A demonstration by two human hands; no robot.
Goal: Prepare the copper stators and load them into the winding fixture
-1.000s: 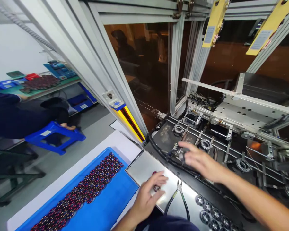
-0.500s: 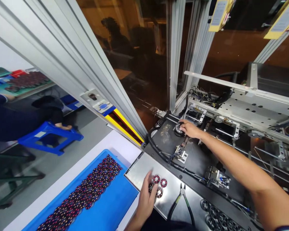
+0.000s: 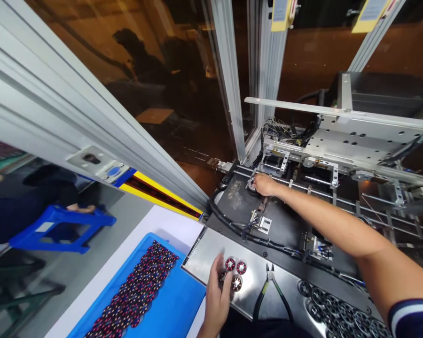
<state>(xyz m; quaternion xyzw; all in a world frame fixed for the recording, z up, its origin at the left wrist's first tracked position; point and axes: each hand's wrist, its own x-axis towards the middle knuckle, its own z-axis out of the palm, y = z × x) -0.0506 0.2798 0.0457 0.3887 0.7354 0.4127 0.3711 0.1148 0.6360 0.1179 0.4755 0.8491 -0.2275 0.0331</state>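
My right hand (image 3: 264, 184) reaches far into the machine and its fingers are closed over a round metal holder (image 3: 252, 184) on the rail. My left hand (image 3: 216, 291) rests on the steel plate (image 3: 204, 249) with its fingers curled against three small red wound coil parts (image 3: 234, 273) lying there. What the right fingers hold, if anything, is hidden under the hand.
A blue tray (image 3: 169, 310) with several rows of red coil parts lies at the lower left. Black-handled pliers (image 3: 270, 288) lie on the plate. Several round metal rings (image 3: 333, 310) sit at the lower right. Another person sits at the left beside a blue stool (image 3: 56, 225).
My right hand has gone from above the plate to the far round holder and stayed there. The left hand has spread three coil parts on the plate. The view has tilted down.
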